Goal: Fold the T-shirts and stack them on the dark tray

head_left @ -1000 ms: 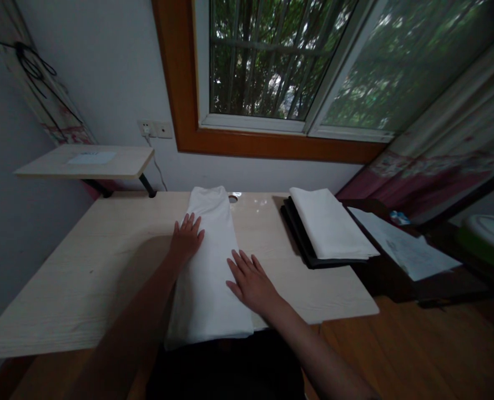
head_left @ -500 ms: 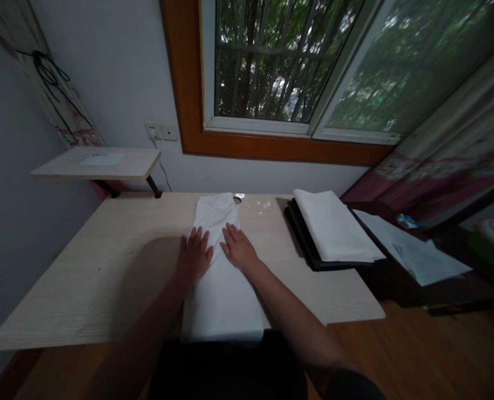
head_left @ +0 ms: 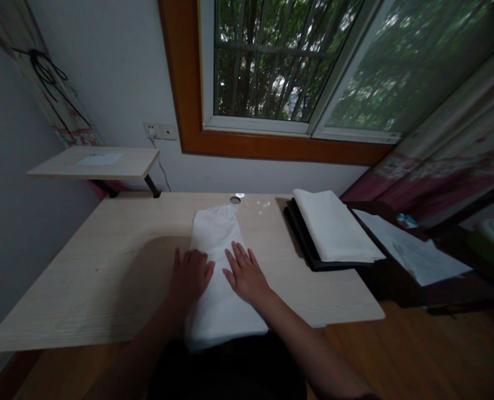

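Observation:
A long, folded piece of white cloth (head_left: 217,239) lies lengthwise on the table in front of me, its gathered end toward the window and its near end over the front edge. My left hand (head_left: 189,275) rests on the cloth's left side, thumb apart and fingertips bent down a little. Spread flat on the right side, my right hand (head_left: 247,273) presses on the cloth with its fingers apart. Neither hand grips anything I can see. What kind of garment or cloth it is, I cannot tell.
On the pale wooden table (head_left: 105,283), a stack of folded white cloth (head_left: 336,228) over black cloth (head_left: 307,244) sits at the right. A small raised shelf (head_left: 134,166) stands at the back left. A cable hole (head_left: 235,200) lies near the back edge.
The white cloth has slid toward me, uncovering the cable hole and hanging further over the front edge. Both hands have moved nearer to me along with it.

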Motion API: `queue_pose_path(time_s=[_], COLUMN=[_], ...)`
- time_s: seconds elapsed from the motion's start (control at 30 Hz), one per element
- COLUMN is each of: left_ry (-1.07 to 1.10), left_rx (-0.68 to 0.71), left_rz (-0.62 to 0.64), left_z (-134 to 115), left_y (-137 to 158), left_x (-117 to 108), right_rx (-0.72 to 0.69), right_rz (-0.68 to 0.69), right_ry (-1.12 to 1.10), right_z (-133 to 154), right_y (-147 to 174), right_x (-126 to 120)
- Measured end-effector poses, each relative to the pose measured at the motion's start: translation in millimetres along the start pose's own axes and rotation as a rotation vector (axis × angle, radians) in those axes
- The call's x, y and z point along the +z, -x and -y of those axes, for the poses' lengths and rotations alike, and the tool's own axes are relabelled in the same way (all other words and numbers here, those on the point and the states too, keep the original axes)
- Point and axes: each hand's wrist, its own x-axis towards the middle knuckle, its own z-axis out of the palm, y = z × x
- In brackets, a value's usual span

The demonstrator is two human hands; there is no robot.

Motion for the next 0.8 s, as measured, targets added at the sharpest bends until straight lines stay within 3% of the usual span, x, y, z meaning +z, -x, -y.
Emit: queue_pose_path(time_s=[0.13,0.27,0.37,0.5,0.67,0.8], left_ry=[0.067,0.113,0.098,0.085,0.075,0.066], left_rx=[0.135,0.27,0.251,0.157,0.1,0.09], left_rz=[-0.015,0.039,0.043,0.019,0.018,-0.008], left_z=[4,-6,-8,12,41,45], left_y=[-33,-67,-86,-112,-137,-141], left_x=[1,24,46,67,80,83], right_rx=[0.004,0.009,0.013,0.022,0.027,0.021], right_rz=[-0.013,-0.002,0.001,0.001,0.001,0.006], right_ry=[-0.004,-0.016,-0.016,-0.008,-0.008,-0.008], right_z=[6,6,6,6,7,6], right_y=[11,13,13,15,17,17], right_x=[-3,-4,-3,-1,-1,-3])
